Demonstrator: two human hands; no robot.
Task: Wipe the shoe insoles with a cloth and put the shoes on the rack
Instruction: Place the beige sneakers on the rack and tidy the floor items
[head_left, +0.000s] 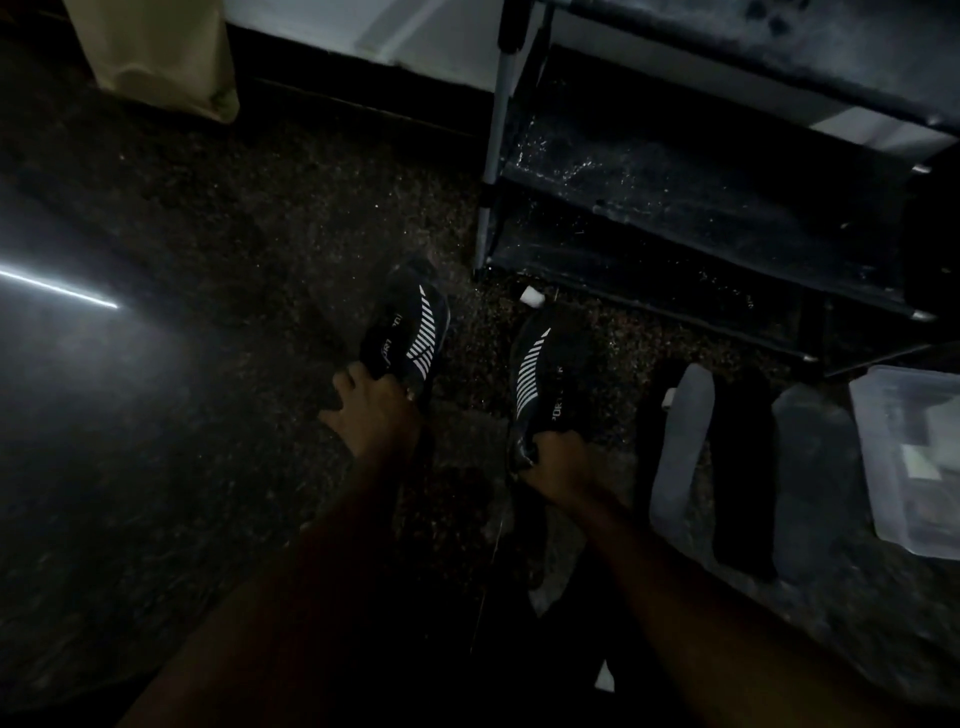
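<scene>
Left hand: my left hand (371, 410) gripped the left shoe (410, 327) at its heel end, fingers curled over the collar, toe pointing away from me.
Right hand: my right hand (558, 462) was clenched round the heel of the right shoe (545, 364), pinching the back edge.
Why by the heels: I judged this hold left the toes free to lead, so each shoe could slide nose-first onto a shelf.
Shoes: both were low over the speckled floor (208, 234), side by side but apart, striped sides facing each other. In the dim light I could not tell whether they touched the ground.
Rack: the rack (675, 171) stood just beyond the right shoe, with its lower shelves showing bare.
Insoles: a pale insole (680, 447), a black insole (743, 467) and a grey insole (815, 467) lay in a row on the floor right of my right arm, probably pulled out for wiping.
Box: a clear plastic box (904, 457) sat beside them.
Cloth: I could not pick one out.
Stage: racking seemed the step in hand, though the insoles were outside the shoes.
</scene>
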